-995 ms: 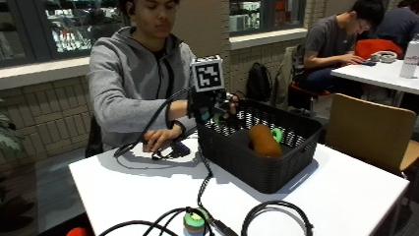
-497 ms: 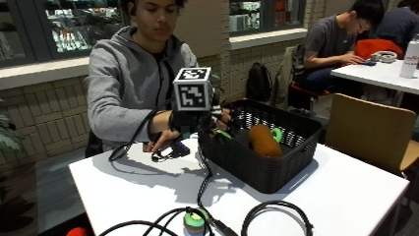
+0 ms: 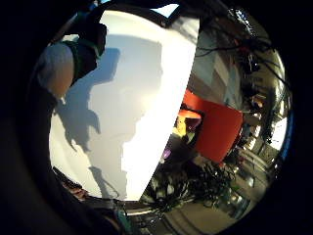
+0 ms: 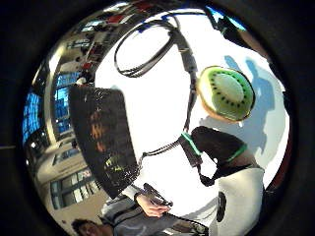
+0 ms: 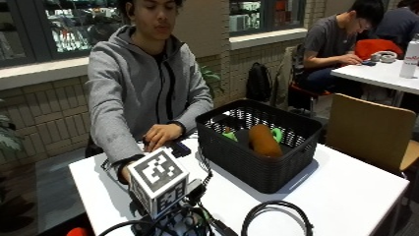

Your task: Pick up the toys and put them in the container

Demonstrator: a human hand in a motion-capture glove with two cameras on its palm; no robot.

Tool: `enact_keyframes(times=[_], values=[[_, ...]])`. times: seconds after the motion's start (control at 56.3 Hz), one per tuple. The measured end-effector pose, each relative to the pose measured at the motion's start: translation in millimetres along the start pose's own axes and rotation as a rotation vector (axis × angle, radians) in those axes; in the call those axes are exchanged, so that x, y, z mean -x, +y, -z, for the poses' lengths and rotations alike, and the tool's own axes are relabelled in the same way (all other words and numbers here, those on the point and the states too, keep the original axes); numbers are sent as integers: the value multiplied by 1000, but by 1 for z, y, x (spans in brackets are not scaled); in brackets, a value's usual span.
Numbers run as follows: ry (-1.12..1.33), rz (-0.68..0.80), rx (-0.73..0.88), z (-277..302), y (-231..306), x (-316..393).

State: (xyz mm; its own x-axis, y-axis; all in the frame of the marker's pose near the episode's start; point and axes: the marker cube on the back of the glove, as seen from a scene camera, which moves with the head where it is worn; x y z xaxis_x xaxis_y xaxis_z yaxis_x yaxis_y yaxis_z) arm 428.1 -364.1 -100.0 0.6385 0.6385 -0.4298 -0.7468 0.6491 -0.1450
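One kiwi-half toy [image 4: 226,93] lies on white table [image 5: 340,191], apart from black container [image 5: 262,142]. Container holds brown toy [image 5: 264,140] and green pieces [image 5: 278,134]. Right hand [image 5: 131,173] low over near table edge, mostly hidden in outside view; cannot tell whether fingers open or curled. Bare left hand [image 5: 162,135] rests on dark object [image 5: 180,149] beside container. Black cable loop [image 5: 275,219] lies on table.
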Motion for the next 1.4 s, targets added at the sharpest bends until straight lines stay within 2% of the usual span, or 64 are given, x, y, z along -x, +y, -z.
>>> enact_keyframes(times=[0.16, 0.302, 0.426, 0.586, 0.746, 0.906, 1.013, 1.244, 1.404], values=[[-5, -12, 16, -15, -17, 0], [-8, 16, -92, -16, -22, 6], [92, 63, -218, -9, -18, 12], [70, 220, -320, 8, 6, 42], [74, 433, -440, 65, 45, 93], [116, 669, -472, 65, 113, 180], [191, 768, -496, 62, 131, 219], [295, 698, -429, 36, 130, 269], [445, 644, -281, 30, 124, 262]])
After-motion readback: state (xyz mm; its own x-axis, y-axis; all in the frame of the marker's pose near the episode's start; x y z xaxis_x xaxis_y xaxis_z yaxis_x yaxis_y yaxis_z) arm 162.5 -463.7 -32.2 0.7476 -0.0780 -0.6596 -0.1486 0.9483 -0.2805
